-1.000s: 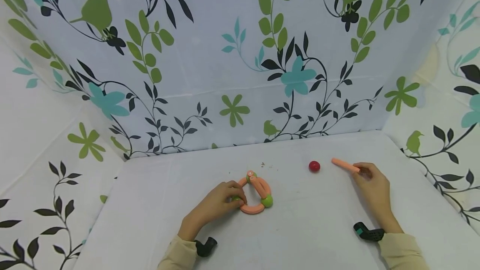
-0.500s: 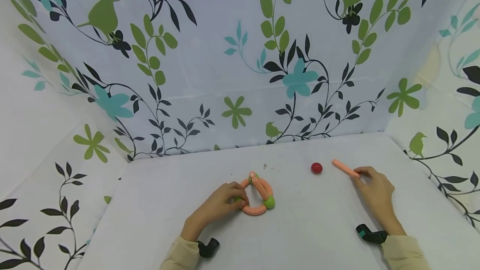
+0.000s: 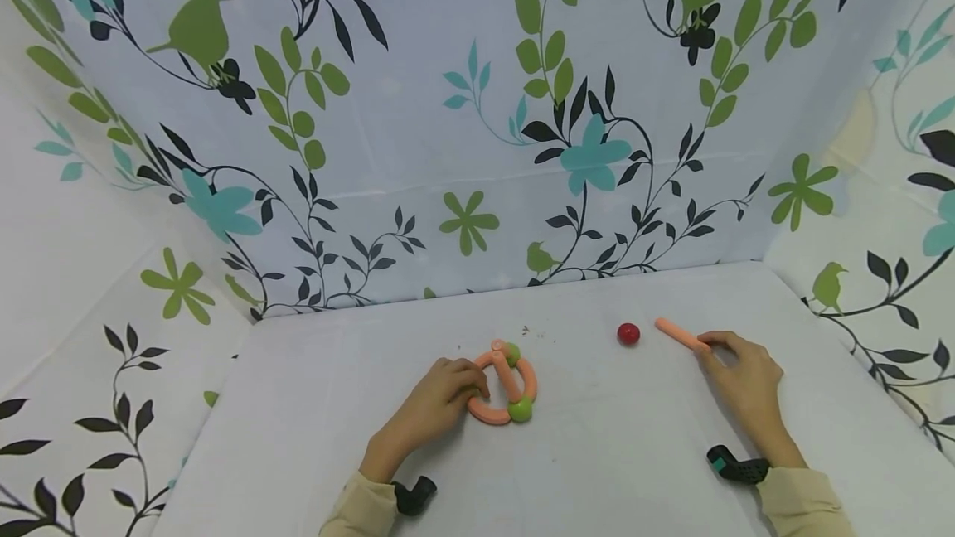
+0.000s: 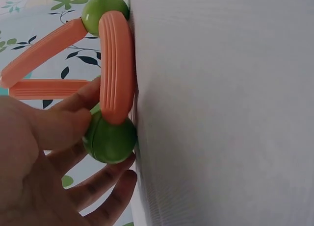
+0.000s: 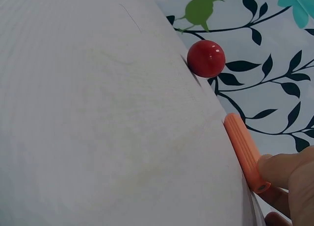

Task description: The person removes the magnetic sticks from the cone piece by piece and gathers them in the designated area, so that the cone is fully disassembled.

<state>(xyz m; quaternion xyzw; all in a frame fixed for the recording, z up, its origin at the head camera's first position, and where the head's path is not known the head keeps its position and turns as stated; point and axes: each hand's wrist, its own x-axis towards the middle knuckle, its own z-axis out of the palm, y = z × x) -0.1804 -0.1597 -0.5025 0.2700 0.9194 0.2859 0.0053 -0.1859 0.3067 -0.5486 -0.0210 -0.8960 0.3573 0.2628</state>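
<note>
Your left hand [image 3: 442, 394] is gripping a green ball [image 4: 110, 140], thumb on one side and fingers around the other, probably because this joint steadies the orange ring [image 3: 528, 379] on the desk [image 3: 582, 462]. The ring lies just right of this hand; from its other near ball [image 3: 521, 410], one orange piece [image 3: 507, 375] tilts upward, likely leaving its upper end free.

Your right hand [image 3: 744, 371] pinches an orange stick [image 3: 677, 333] by its nearer end, which seems to keep the far end free, pointing forward and left. I cannot tell if the stick touches the desk.

Both hands stay low, well apart, their forearms reaching from the near side. Beyond the stick's free end, to the right hand's left, sits a red ball [image 3: 628, 334].
</note>
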